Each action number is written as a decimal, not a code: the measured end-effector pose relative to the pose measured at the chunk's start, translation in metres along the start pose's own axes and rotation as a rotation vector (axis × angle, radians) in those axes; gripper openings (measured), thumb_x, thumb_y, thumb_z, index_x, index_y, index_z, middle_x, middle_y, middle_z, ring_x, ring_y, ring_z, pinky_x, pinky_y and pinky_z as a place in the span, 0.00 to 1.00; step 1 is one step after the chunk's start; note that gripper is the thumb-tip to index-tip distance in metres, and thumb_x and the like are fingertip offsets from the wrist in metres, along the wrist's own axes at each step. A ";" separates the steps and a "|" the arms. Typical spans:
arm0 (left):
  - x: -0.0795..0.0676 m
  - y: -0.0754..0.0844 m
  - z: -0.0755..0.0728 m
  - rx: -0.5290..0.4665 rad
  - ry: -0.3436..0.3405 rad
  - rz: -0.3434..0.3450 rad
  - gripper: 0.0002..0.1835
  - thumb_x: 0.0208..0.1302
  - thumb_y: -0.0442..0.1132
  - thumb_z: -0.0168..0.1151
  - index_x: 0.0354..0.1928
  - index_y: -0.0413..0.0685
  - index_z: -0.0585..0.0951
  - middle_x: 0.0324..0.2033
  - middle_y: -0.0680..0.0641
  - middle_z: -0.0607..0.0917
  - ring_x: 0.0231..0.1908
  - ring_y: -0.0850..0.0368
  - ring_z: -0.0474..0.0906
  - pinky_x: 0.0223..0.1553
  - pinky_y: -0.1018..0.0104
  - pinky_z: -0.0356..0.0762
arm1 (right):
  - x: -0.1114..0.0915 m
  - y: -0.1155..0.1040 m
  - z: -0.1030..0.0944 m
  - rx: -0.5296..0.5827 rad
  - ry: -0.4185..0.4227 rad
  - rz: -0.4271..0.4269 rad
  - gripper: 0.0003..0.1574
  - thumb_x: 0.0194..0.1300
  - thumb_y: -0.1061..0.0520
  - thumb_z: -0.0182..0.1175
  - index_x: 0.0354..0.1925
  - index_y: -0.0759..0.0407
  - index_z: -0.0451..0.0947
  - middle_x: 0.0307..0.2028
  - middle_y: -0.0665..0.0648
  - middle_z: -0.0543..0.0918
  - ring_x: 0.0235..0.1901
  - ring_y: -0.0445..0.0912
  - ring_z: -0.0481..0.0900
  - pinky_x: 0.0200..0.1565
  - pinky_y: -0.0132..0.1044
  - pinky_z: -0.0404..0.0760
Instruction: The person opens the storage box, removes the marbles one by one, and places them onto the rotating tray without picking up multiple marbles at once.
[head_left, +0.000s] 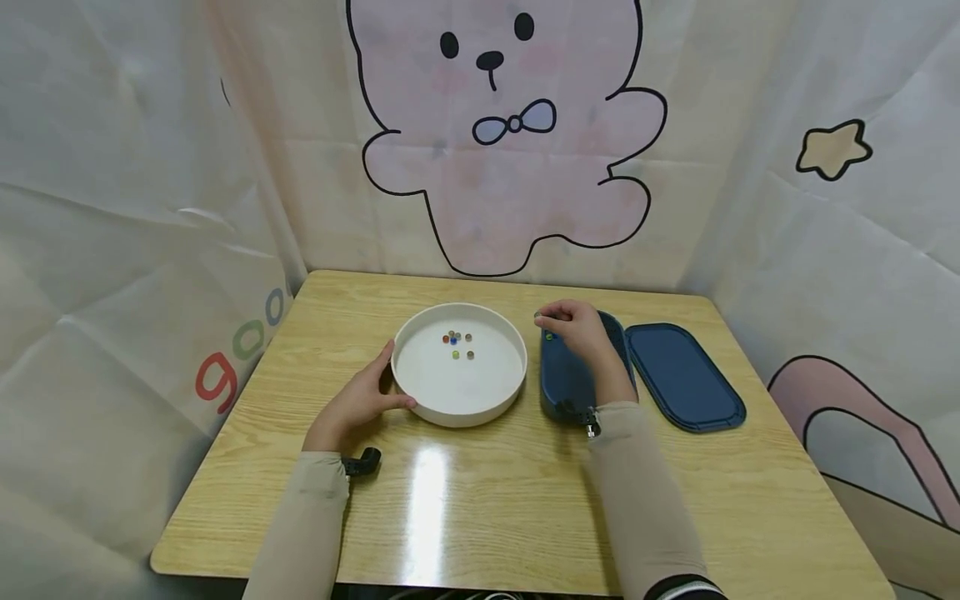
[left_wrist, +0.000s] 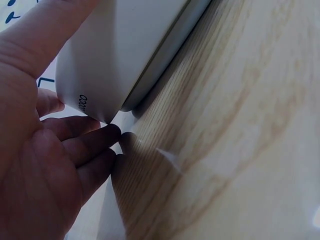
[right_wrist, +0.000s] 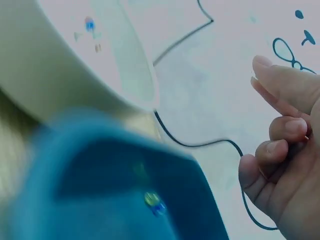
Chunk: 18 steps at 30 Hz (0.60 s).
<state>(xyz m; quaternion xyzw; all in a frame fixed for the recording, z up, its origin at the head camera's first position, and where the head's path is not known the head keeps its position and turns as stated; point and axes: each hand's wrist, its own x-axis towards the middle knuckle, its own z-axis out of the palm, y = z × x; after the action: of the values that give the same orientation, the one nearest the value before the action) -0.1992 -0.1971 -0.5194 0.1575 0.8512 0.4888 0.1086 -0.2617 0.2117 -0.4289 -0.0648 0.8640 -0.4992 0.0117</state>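
Note:
A round white tray (head_left: 495, 379) with a raised rim stands on the table, several small coloured marbles (head_left: 455, 355) lying on its floor. My left hand (head_left: 362, 397) grips its left side, the thumb at the near edge and the fingers along the wall. In the left wrist view, the fingers (left_wrist: 92, 142) curl in under the tray's lower edge. Above the far end of a blue box (head_left: 562, 379), my right hand (head_left: 576, 332) pinches a small marble (head_left: 537, 315) between thumb and fingertip. Yellow-green and blue marbles (right_wrist: 154, 202) lie inside the box.
Right of the box lies its flat blue lid (head_left: 686, 377). The wooden table (head_left: 495, 500) reaches back to a curtain (head_left: 502, 183) printed with a bear, and more cloth hangs at both sides. Each wrist wears a small black camera (head_left: 363, 462).

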 end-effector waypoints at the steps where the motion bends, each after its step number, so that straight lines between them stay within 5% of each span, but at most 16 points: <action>1: 0.000 0.000 0.000 -0.002 -0.002 0.000 0.71 0.50 0.62 0.78 0.83 0.60 0.35 0.82 0.52 0.41 0.81 0.53 0.39 0.79 0.47 0.47 | -0.002 -0.001 0.004 0.014 0.009 0.002 0.19 0.68 0.46 0.70 0.49 0.57 0.86 0.38 0.56 0.84 0.41 0.53 0.79 0.48 0.53 0.80; 9: 0.001 -0.001 0.000 -0.006 0.000 0.005 0.71 0.50 0.63 0.78 0.83 0.65 0.36 0.82 0.53 0.42 0.81 0.52 0.41 0.78 0.47 0.49 | -0.010 -0.019 0.026 0.029 0.077 -0.024 0.18 0.66 0.44 0.71 0.48 0.52 0.88 0.24 0.52 0.62 0.23 0.48 0.58 0.26 0.36 0.61; 15: 0.000 -0.002 -0.001 -0.008 0.007 0.000 0.71 0.50 0.61 0.79 0.83 0.61 0.36 0.82 0.53 0.42 0.80 0.52 0.42 0.78 0.47 0.50 | -0.012 -0.028 0.046 0.014 0.091 -0.040 0.14 0.66 0.46 0.71 0.45 0.51 0.88 0.25 0.52 0.58 0.24 0.49 0.54 0.29 0.40 0.57; 18: 0.000 -0.001 0.000 -0.012 0.008 0.003 0.71 0.51 0.60 0.79 0.83 0.58 0.37 0.82 0.53 0.42 0.80 0.52 0.41 0.78 0.48 0.49 | -0.011 -0.032 0.056 -0.015 0.102 -0.049 0.13 0.66 0.47 0.72 0.44 0.51 0.89 0.28 0.52 0.64 0.30 0.49 0.61 0.35 0.43 0.60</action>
<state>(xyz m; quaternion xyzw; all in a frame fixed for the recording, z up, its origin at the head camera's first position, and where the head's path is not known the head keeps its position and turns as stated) -0.1995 -0.1975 -0.5204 0.1561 0.8485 0.4944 0.1055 -0.2425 0.1493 -0.4302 -0.0604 0.8653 -0.4956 -0.0449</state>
